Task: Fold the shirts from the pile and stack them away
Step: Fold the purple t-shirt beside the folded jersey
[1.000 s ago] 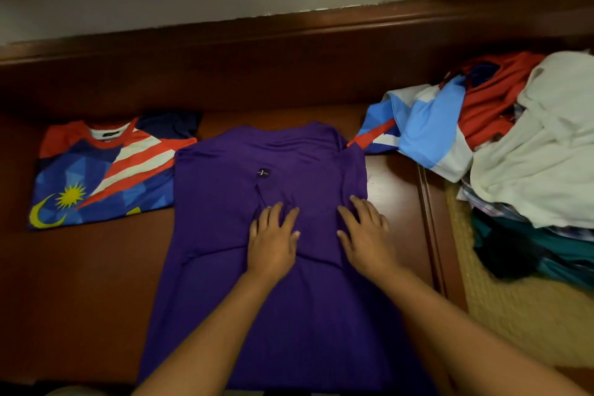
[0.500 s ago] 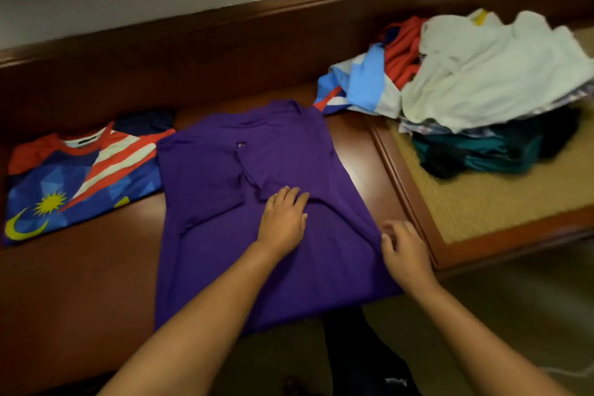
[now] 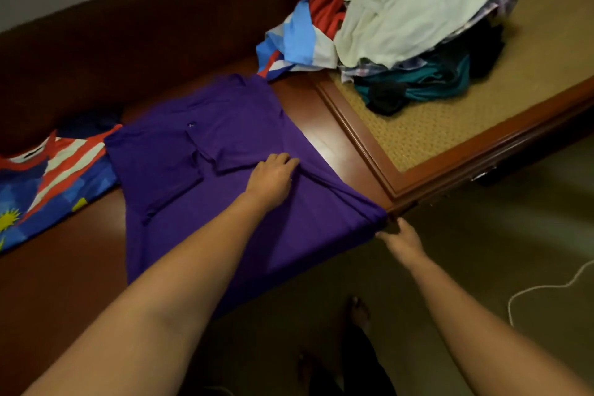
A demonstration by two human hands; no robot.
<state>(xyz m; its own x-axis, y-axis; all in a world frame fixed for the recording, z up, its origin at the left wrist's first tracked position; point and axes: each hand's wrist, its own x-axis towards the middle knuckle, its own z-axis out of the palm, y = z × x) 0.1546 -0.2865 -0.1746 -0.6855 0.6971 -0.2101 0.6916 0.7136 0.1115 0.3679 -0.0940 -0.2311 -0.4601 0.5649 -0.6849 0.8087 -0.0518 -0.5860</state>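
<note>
Dark wooden bench (image 3: 324, 125) with woven-cane panel (image 3: 427, 135) at right; purple shirt (image 3: 225, 177) spread flat at centre, collar toward the backrest, long axis running to the near edge, hem overhanging. Left hand (image 3: 271, 178) flat, pressing mid-shirt; right hand (image 3: 400, 239) pinching right hem corner. Folded flag-print jersey (image 3: 48, 183) beside shirt, left. Unfolded pile (image 3: 401, 26) on cane panel. No legible writing

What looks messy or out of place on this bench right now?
The purple shirt lies askew, its lower part hanging over the wooden bench edge, with the right hand pinching its corner. Behind it, the heap of unfolded clothes sprawls crumpled across the woven mat.
</note>
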